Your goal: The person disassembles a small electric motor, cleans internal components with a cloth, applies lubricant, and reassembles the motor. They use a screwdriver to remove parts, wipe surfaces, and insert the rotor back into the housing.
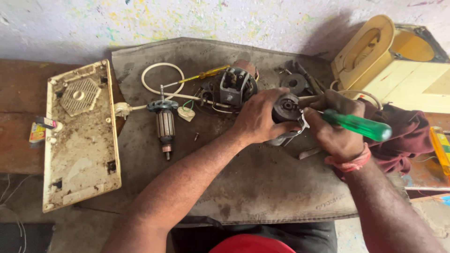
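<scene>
Our left hand (257,119) wrapped its fingers tight around a round grey motor part (284,108). Our right hand (333,129) squeezed a green screwdriver (358,125). A small red-and-yellow packet (38,130) lay far left.

Mat (262,187) on tabletop (18,117), frame centre. Base plate (79,140) at left. Rotor (165,124) left of centre; stator (234,86) above centre. Housing (398,70) upper right; cloth (403,136) below it.

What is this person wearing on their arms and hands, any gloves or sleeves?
No gloves and no sleeves show: both forearms are bare up to the frame edge. The left hand wears nothing that can be seen. The right hand has a band of reddish-pink thread wound round the wrist. No rings or watch are visible.
</scene>
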